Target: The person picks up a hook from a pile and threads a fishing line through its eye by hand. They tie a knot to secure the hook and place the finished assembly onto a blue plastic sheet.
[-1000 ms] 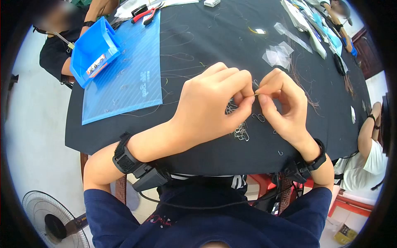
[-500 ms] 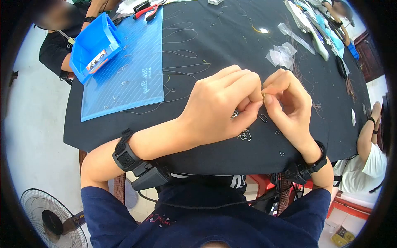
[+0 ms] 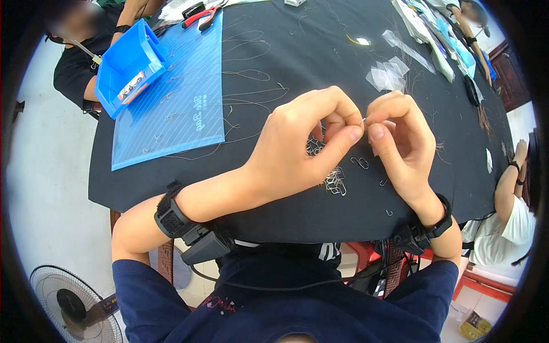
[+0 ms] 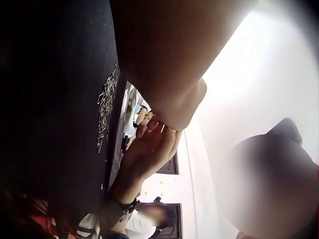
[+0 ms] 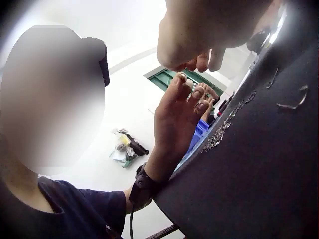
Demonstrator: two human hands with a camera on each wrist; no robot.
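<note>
My left hand (image 3: 303, 140) and right hand (image 3: 406, 137) meet fingertip to fingertip above the dark table (image 3: 274, 220). Between them shows a tiny shiny piece (image 3: 364, 119), pinched by both hands; fingers hide most of it, so I cannot tell its kind. Beneath the left hand lies a heap of small metal hooks (image 3: 335, 182), partly covered by that hand in the head view. Several loose hooks lie under the right hand, among them a pair (image 3: 359, 163) and a single hook (image 3: 389, 212). Two bent hooks, one of them this large one (image 5: 294, 100), show in the right wrist view.
At left, a blue file bag (image 3: 189, 134) carries small hooks with thin looped lines (image 3: 249, 74) trailing off it. A blue bin (image 3: 106, 94), red pliers (image 3: 200, 18), clear plastic pieces (image 3: 388, 74) and paper stacks (image 3: 420, 37) lie around. Other people sit at the table.
Both hands have shifted slightly right. The left thumb and index finger have spread a little, and the fingertips have drawn slightly apart, showing a glint between them.
</note>
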